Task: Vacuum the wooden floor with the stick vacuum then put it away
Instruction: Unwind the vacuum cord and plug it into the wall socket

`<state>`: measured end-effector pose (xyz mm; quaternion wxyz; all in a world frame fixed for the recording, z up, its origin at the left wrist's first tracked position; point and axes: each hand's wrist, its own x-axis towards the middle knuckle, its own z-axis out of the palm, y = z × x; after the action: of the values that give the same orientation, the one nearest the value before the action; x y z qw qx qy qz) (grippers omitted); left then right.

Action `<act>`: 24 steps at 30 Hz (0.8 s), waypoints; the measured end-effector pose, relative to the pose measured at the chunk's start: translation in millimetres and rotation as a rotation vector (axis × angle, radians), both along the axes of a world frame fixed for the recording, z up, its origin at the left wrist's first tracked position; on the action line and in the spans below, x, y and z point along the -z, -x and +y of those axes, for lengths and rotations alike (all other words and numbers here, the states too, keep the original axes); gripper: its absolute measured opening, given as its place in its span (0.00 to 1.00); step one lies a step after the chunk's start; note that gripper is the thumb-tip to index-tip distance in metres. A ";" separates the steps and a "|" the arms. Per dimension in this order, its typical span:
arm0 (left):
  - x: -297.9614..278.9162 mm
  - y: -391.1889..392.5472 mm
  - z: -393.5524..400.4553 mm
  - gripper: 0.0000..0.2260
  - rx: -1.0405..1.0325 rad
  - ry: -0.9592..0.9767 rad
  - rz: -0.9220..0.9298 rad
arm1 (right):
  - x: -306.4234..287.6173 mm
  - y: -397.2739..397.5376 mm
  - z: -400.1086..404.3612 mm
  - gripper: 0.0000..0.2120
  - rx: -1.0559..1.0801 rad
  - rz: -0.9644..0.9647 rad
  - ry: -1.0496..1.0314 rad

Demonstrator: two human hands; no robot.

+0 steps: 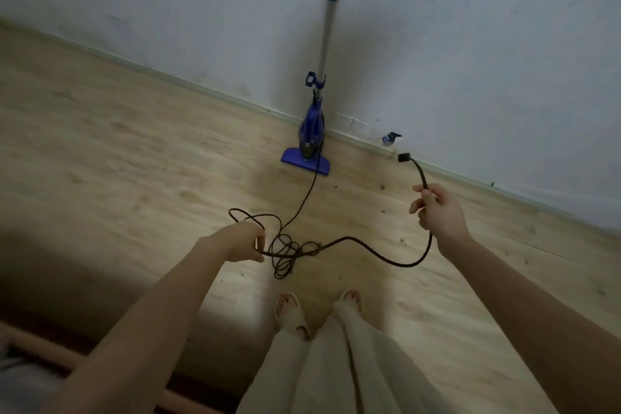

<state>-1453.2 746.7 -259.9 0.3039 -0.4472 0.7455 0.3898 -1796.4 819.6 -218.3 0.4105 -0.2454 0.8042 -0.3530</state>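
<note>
1. Pale trousers (pixel 339 366) and two sandalled feet (pixel 289 309) fill the bottom centre of the frame, planted on the wooden floor (pixel 111 151).
2. Up from the lower left comes the left hand (pixel 245 240), fingers curled round loops of the black cord (pixel 379 254) at mid-frame.
3. A tangle of cord loops hangs just right of that hand, low over the boards.
4. From the tangle, the cord sags in a curve towards the right and climbs to the right hand (pixel 437 208).
5. Right hand, centre right, pinches the cord between thumb and curled fingers, a short way below the plug (pixel 404 157).
6. And the plug sticks up above that hand, close to the skirting board, touching nothing.
7. Another run of cord leads from the tangle up to the stick vacuum (pixel 311 131).
8. Blue stick vacuum stands upright in the upper centre, its head flat on the floor, its tube and handle leaning against the white wall (pixel 168 10).
9. A small blue and black object (pixel 390 138) sits at the wall's foot, just right of the vacuum; what it is, I cannot tell.
10. Dark furniture edge (pixel 40 356) shows in the bottom left corner.
</note>
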 end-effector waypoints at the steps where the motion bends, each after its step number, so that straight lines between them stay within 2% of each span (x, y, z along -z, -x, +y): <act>1: 4.2 1.7 1.1 0.16 -0.020 -0.039 0.004 | -1.7 -1.1 -0.3 0.11 -0.007 -0.019 0.024; 4: 12.1 20.6 -0.2 0.20 -0.182 -0.088 0.099 | -3.1 -2.4 -5.8 0.09 -0.048 -0.125 0.087; 7: 13.9 64.0 -7.5 0.14 -0.604 -0.126 0.369 | 2.1 -2.5 -10.4 0.09 -0.068 -0.259 0.093; 9: 10.0 103.5 -15.6 0.14 -0.872 -0.208 0.513 | 9.3 -0.9 -13.6 0.09 -0.108 -0.294 0.083; 11: 8.7 145.3 -25.5 0.15 -1.044 -0.275 0.607 | 19.6 6.9 -17.5 0.08 -0.151 -0.301 0.073; 17: 30.2 266.5 -61.2 0.19 -1.211 -0.417 0.675 | 61.1 65.9 -35.6 0.09 -0.374 -0.221 0.029; 24: 91.5 363.5 -98.1 0.10 -1.435 -0.481 0.795 | 148.9 149.9 -69.1 0.09 -0.508 -0.139 -0.135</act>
<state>-1816.7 648.6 -351.5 -0.2141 -0.5643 0.2302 0.7634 -1946.3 750.5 -367.2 0.5553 -0.3865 0.7085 -0.2005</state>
